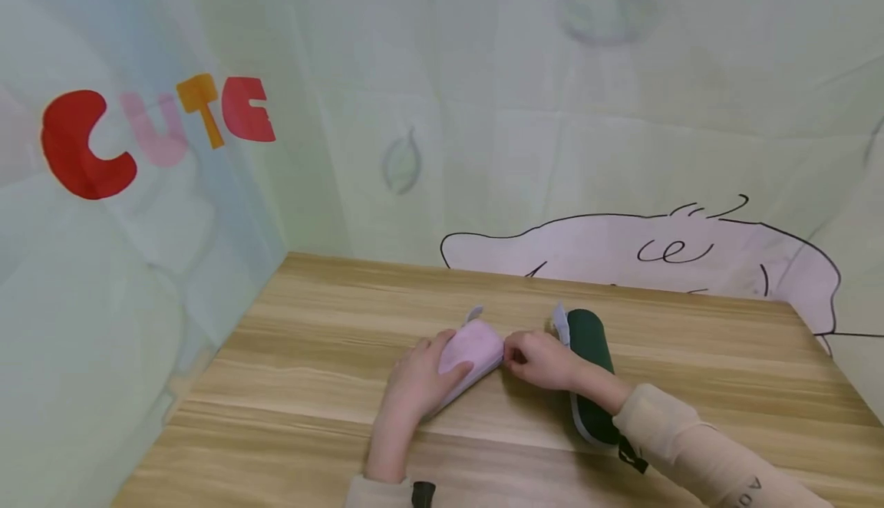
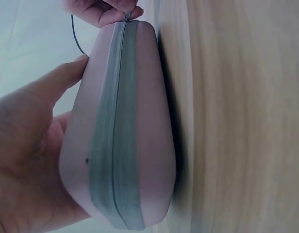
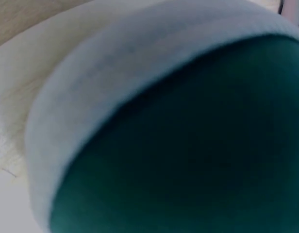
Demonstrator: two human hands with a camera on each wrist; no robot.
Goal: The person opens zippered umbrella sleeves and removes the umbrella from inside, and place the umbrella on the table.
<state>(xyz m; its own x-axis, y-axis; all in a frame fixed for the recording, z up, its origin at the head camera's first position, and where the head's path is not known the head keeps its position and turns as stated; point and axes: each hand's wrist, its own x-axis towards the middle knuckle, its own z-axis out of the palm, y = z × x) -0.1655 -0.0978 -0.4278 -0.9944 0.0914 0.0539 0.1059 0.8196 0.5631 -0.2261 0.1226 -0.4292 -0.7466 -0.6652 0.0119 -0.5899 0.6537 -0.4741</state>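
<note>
A pink zippered case (image 1: 476, 341) with a grey zip band lies on the table, slanting away to the right. My left hand (image 1: 417, 379) grips it from the left, thumb on the near side and fingers over the top. At the case's far right end, my right hand (image 1: 542, 361) pinches the small zipper pull (image 2: 127, 16). In the left wrist view the zip's two sides meet along the band (image 2: 113, 121). Under my right forearm lies a dark green case (image 1: 588, 335) with a light grey edge; it fills most of the right wrist view.
The wood-grain table (image 1: 331, 324) runs back to a printed curtain (image 1: 483, 109). A black strap (image 1: 631, 456) sticks out at the green case's near end, and a light grey tab (image 1: 561, 324) stands at its far end.
</note>
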